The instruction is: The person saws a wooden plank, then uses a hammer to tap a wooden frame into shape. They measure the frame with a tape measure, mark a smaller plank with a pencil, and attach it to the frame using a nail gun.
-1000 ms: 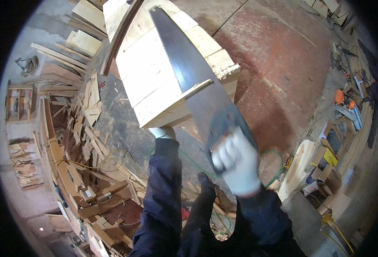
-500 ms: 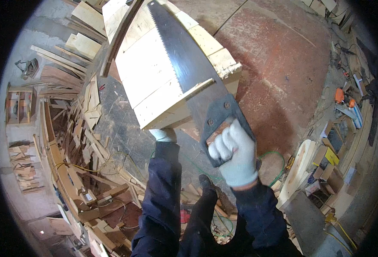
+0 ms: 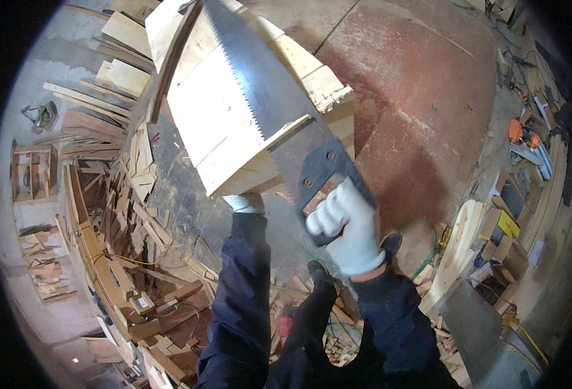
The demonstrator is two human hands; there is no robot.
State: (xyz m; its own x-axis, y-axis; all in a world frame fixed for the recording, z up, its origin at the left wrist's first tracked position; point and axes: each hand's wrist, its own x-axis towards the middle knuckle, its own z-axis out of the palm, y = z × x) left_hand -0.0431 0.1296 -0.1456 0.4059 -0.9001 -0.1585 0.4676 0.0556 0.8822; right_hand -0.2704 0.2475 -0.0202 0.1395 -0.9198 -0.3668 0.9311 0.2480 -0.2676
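Your white-gloved right hand (image 3: 345, 228) is closed like a fist around the flat black handle with two round fasteners (image 3: 317, 163), which belongs to the large handsaw with a broad grey steel blade (image 3: 260, 68). The fingers go through the opening of the handle – in my judgement, this lets your forearm push nearly in line with the blade.

The saw is over the pale panel made of several wooden boards (image 3: 211, 123), pointing away from you, with its toothed edge turned to the left. At the near edge of this panel, the narrow pale wooden strip (image 3: 292, 131) crosses over the blade – the blade passes beneath it, and this probably helps to keep the steel low and guided. How deep the teeth bite there, I cannot tell.

Your white-gloved left hand (image 3: 244, 203) is under the near left corner of the panel, to the side of the teeth. The wood hides its fingers, so I cannot tell whether they are spread or gripping; the hand seems placed there to steady the panel while staying away from the blade.

The curved dark brown wooden strip (image 3: 172, 68) reaches across the panel's left side; whether it presses on the boards is not clear. The heaped brown wooden offcuts (image 3: 114, 227) lie apart, on your left.
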